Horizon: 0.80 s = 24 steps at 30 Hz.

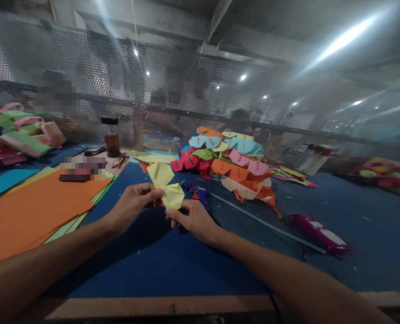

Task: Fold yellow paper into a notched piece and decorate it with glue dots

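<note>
Above the blue desk (173,276), the left hand (137,200) and right hand (196,218) pinch a yellow paper (162,174), already creased into shape but undotted on its visible faces; beyond, the pile of dotted pieces (231,168) looks further along.

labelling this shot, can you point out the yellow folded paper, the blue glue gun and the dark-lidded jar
Yellow folded paper (162,176): head view, on its upper flap.
Blue glue gun (200,191): head view, on its body.
Dark-lidded jar (112,143): head view, on its brown-filled lower part.
</note>
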{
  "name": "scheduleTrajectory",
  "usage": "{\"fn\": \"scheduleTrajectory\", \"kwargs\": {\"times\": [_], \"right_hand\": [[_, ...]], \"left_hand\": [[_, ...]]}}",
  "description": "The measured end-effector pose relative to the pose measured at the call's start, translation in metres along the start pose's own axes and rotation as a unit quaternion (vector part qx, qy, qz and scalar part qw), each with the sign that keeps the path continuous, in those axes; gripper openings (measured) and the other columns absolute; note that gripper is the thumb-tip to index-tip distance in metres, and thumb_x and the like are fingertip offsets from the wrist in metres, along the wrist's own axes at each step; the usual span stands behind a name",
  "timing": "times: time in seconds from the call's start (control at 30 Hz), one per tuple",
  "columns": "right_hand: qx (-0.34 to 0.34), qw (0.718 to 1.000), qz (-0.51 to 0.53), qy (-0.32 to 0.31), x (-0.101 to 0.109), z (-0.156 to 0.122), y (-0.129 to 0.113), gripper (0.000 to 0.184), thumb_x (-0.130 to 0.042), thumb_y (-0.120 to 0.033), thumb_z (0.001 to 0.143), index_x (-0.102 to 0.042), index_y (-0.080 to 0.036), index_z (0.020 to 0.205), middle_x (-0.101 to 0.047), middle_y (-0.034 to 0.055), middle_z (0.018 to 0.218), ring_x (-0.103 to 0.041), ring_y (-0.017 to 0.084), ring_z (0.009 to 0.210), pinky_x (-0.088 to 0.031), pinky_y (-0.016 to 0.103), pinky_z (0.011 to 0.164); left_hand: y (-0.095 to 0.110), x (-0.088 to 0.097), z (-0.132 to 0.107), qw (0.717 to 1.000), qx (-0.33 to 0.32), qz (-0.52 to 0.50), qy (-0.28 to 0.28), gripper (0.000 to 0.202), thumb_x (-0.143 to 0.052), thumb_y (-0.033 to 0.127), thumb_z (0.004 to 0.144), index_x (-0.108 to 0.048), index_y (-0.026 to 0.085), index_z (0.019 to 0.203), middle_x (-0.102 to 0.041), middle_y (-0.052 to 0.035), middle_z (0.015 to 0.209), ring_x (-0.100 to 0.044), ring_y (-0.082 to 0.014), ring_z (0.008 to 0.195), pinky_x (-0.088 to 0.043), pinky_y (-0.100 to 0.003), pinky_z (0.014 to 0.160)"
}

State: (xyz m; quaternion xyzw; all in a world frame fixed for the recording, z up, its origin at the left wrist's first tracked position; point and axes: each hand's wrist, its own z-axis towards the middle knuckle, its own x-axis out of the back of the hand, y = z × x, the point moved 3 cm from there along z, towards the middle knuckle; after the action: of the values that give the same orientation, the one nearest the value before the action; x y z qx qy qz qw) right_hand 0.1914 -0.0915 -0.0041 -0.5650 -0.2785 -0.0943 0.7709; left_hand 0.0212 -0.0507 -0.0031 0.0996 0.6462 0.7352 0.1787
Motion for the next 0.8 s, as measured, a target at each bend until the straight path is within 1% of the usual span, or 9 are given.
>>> {"fn": "scheduleTrajectory", "kwargs": {"times": [0.13,0.23,0.3,0.4,0.5,0.6,0.73,0.8], "right_hand": [[0.003,1.000,0.014,0.003,0.0016,0.0011,0.0009,0.029,-0.059,-0.035,0.090,-0.069,-0.014,0.072,-0.067,0.0012,0.060,-0.056,0.010,0.053,-0.040,0.020,0.052],[-0.003,1.000,0.024,0.015,0.0023,0.0020,0.0023,0.027,-0.060,-0.035,0.089,-0.070,-0.014,0.075,-0.067,0.0016,0.061,-0.057,0.011,0.054,-0.041,0.020,0.051],[-0.006,0.999,0.022,0.023,0.0021,0.0020,0.0022,0.026,-0.061,-0.034,0.089,-0.070,-0.014,0.076,-0.067,0.0016,0.062,-0.057,0.011,0.054,-0.041,0.020,0.051],[-0.001,1.000,0.010,0.022,0.0010,0.0013,0.0003,0.026,-0.060,-0.033,0.089,-0.070,-0.014,0.074,-0.067,0.0013,0.061,-0.057,0.011,0.053,-0.042,0.020,0.051],[0.006,1.000,-0.006,0.014,0.0005,0.0004,-0.0020,0.026,-0.059,-0.032,0.089,-0.069,-0.014,0.072,-0.067,0.0013,0.060,-0.056,0.011,0.053,-0.041,0.020,0.051],[0.005,1.000,-0.016,0.011,0.0012,-0.0006,-0.0032,0.027,-0.059,-0.033,0.089,-0.069,-0.015,0.072,-0.068,0.0017,0.060,-0.056,0.011,0.052,-0.041,0.021,0.051],[0.008,1.000,-0.022,0.008,0.0014,-0.0015,-0.0025,0.031,-0.058,-0.034,0.091,-0.068,-0.015,0.069,-0.068,0.0021,0.060,-0.055,0.011,0.052,-0.040,0.021,0.052],[0.004,1.000,-0.016,0.002,0.0007,-0.0012,-0.0009,0.032,-0.058,-0.035,0.092,-0.068,-0.015,0.070,-0.068,0.0023,0.060,-0.055,0.010,0.052,-0.039,0.022,0.052]], "left_hand": [[-0.0001,-0.0005,0.0001,1.000,0.000,-0.001,-0.007,0.029,-0.075,0.042,0.078,-0.068,0.016,0.066,-0.065,0.0008,0.064,-0.056,-0.0115,0.063,-0.045,-0.024,0.066],[0.0011,-0.0017,0.0001,1.000,-0.005,0.006,-0.019,0.022,-0.077,0.037,0.076,-0.070,0.017,0.070,-0.067,0.0005,0.065,-0.058,-0.0121,0.065,-0.045,-0.025,0.067],[0.0015,-0.0021,0.0003,1.000,-0.006,0.013,-0.019,0.020,-0.079,0.033,0.073,-0.069,0.017,0.069,-0.068,-0.0001,0.065,-0.059,-0.0123,0.065,-0.044,-0.025,0.066],[0.0010,-0.0017,0.0008,1.000,-0.004,0.016,-0.009,0.021,-0.081,0.032,0.071,-0.067,0.017,0.066,-0.069,-0.0007,0.064,-0.060,-0.0127,0.063,-0.045,-0.025,0.064],[-0.0002,-0.0015,0.0008,1.000,-0.009,0.017,-0.010,0.021,-0.082,0.032,0.069,-0.069,0.016,0.069,-0.070,-0.0008,0.064,-0.060,-0.0131,0.062,-0.046,-0.026,0.064],[-0.0018,-0.0015,0.0009,1.000,-0.010,0.009,-0.015,0.021,-0.082,0.032,0.070,-0.069,0.016,0.070,-0.070,-0.0005,0.065,-0.060,-0.0129,0.062,-0.046,-0.026,0.064],[-0.0042,-0.0015,0.0017,1.000,0.003,-0.002,-0.018,0.022,-0.082,0.032,0.070,-0.067,0.017,0.069,-0.069,0.0000,0.064,-0.060,-0.0125,0.062,-0.046,-0.025,0.064],[-0.0047,-0.0013,0.0022,1.000,0.007,-0.001,-0.022,0.021,-0.082,0.032,0.071,-0.068,0.017,0.072,-0.070,0.0000,0.066,-0.060,-0.0124,0.062,-0.045,-0.025,0.064]]}}
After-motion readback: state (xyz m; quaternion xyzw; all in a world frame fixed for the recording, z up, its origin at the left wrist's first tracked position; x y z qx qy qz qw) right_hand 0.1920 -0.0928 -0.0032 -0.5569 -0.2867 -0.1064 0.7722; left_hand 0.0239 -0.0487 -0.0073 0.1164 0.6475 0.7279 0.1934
